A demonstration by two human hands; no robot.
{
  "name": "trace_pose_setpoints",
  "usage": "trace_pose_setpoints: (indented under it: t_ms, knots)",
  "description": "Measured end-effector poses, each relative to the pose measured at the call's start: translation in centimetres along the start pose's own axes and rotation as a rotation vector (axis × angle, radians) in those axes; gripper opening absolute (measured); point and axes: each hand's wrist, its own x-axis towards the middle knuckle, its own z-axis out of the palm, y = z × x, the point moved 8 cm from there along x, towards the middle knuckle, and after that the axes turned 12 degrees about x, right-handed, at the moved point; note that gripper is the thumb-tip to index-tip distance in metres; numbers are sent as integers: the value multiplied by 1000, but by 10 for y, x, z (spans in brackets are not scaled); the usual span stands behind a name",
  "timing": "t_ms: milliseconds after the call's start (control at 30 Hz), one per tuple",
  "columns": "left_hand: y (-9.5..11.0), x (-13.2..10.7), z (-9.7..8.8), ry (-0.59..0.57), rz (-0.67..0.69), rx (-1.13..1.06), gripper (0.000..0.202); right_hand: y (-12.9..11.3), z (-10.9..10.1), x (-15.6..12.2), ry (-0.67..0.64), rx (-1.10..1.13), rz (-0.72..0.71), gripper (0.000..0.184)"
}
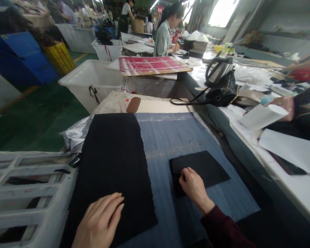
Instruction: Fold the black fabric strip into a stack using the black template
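Note:
My left hand (99, 220) lies on a large sheet of black fabric (113, 155), its fingers stretched out and close together. That sheet has a frayed right edge and covers the left part of a blue-grey work surface (157, 179). To the right sits a smaller stack of black fabric pieces (206, 168). Over the left end of this stack, my right hand (193, 184) has its fingers curled in a pinch on the black fabric. The fingertips are partly hidden, so how many layers they grip cannot be seen.
A brown oval piece (133, 104) lies on the board beyond the fabric. On the right bench stand a black bag (223, 91), a kettle (219, 67) and a paper roll (265, 116). White bins (77, 81) are ahead, a slatted grey rack (28, 193) left. A co-worker (164, 38) stands farther off.

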Motion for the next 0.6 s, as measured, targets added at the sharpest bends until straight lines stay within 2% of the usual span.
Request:
trace_pose_setpoints:
  t_ms: [133, 233, 333, 400, 500, 567, 600]
  knots:
    - [65, 55, 9, -121, 106, -180, 23, 10, -8, 5, -19, 136, 50, 14]
    - [113, 91, 29, -235, 202, -304, 26, 20, -16, 8, -33, 264, 103, 17]
    - [150, 117, 52, -268, 287, -331, 30, 27, -18, 9, -51, 399, 154, 18]
    - [164, 128, 69, -271, 303, -299, 30, 33, -16, 9, -70, 501, 186, 17]
    - [174, 133, 91, -292, 289, -229, 21, 54, -23, 5, -81, 665, 250, 22]
    - [176, 132, 99, -292, 276, -205, 17, 81, -47, -1, -42, 752, 292, 28]
    - [177, 131, 101, -286, 271, -201, 17, 98, -67, -6, 10, 787, 312, 32]
